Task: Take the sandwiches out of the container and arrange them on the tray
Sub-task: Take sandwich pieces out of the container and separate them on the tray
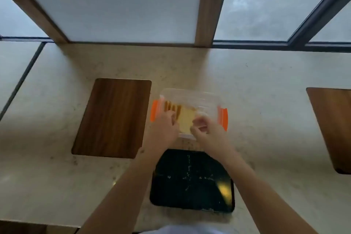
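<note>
A clear plastic container with orange clips stands on the counter in the middle. Several sandwiches stand on edge at its left end, crusts up. One pale sandwich faces me between my hands. My left hand presses its fingers against that sandwich's left edge. My right hand curls its fingers on the right edge, inside the container. The black tray lies just in front of the container, close to me, with crumbs and a yellowish reflection on it. The picture is blurred around the fingers.
A dark wooden board lies left of the container, and another wooden board sits at the right edge. The pale stone counter ends at a frosted panel and window frames behind.
</note>
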